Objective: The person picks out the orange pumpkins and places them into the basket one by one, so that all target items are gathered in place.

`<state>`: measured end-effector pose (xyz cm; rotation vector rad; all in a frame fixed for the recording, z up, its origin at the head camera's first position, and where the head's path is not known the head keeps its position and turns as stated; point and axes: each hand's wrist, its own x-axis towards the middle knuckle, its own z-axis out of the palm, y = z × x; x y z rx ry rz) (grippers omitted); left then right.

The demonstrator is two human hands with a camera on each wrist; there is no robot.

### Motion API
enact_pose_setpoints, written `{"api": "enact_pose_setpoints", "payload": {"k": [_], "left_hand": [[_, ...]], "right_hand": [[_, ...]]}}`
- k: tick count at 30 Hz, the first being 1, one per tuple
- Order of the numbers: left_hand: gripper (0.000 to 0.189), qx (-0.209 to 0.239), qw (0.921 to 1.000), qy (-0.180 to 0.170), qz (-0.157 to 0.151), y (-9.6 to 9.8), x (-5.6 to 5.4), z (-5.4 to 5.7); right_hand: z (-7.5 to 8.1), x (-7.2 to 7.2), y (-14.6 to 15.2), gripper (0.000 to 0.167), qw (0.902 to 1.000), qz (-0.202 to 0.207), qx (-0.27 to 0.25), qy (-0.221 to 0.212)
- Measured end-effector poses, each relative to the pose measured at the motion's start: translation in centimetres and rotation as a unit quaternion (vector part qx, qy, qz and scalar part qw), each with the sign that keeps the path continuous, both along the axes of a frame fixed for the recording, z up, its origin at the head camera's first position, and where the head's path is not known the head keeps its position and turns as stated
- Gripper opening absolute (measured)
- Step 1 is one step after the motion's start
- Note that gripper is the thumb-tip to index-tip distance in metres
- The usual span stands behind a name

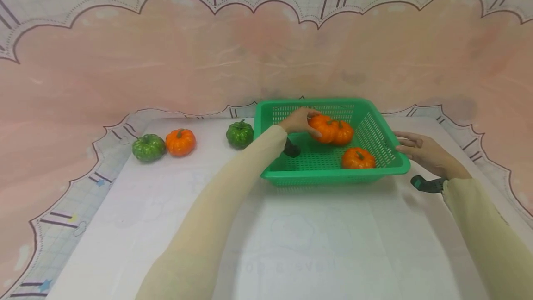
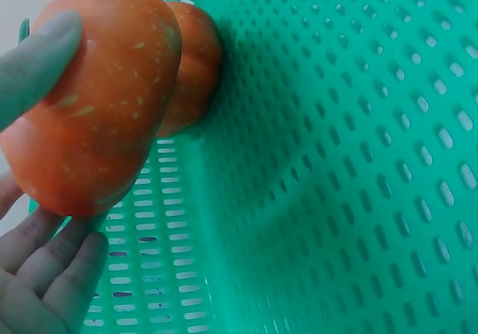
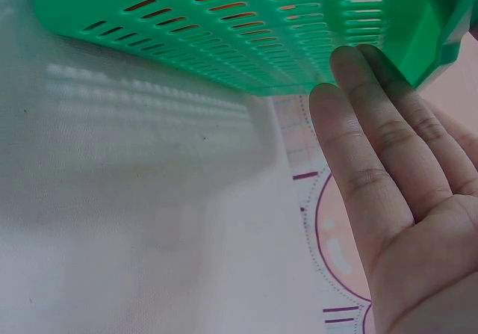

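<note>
My left hand (image 1: pixel 296 121) reaches inside the green plastic basket (image 1: pixel 329 174) and grips a small orange pumpkin (image 1: pixel 321 129). In the left wrist view the thumb lies over the speckled pumpkin (image 2: pixel 112 110), with fingers on its other side. Behind it, a second orange pumpkin (image 1: pixel 343 134) is partly covered. A third orange pumpkin (image 1: pixel 358 158) rests in the basket's front right corner. At the basket's right side is my right hand (image 1: pixel 429 152). Its fingers (image 3: pixel 381 136) extend nearly straight with the tips right at the perforated outer wall (image 3: pixel 246 20).
On the white table (image 1: pixel 166 212), left of the basket, a green pumpkin (image 1: pixel 149 147) and an orange pumpkin (image 1: pixel 180 142) sit side by side. Another green pumpkin (image 1: pixel 239 134) stands close by the basket's left wall. A pink patterned cloth (image 1: pixel 187 68) hangs behind.
</note>
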<state>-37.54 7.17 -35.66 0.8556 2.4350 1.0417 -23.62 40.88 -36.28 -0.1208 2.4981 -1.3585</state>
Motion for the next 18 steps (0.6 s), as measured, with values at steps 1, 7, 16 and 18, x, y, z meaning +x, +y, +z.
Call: {"api": "enact_pose_setpoints", "payload": {"k": [1, 7, 16, 18], "left_hand": [[0.073, -0.001, 1.0000, 0.000, -0.001, -0.07, 0.01, -0.01], [0.074, -0.020, 0.9998, 0.003, 0.005, -0.56, -0.06, -0.09], [0.072, -0.037, 0.9993, 0.002, -0.002, -0.51, -0.48, -0.61], [0.073, -0.038, 0.9993, -0.001, -0.007, -0.43, -0.43, -0.65]], "right_hand": [[0.02, 0.01, -0.02, 0.068, 1.0000, 0.000, -0.001, 0.000], [-0.06, -0.01, 0.05, 0.067, 0.9996, 0.002, -0.028, 0.003], [-0.19, -0.05, 0.13, 0.068, 0.9999, 0.001, -0.013, 0.000], [-0.22, -0.07, 0.14, 0.068, 0.9999, 0.001, -0.012, 0.000]]}}
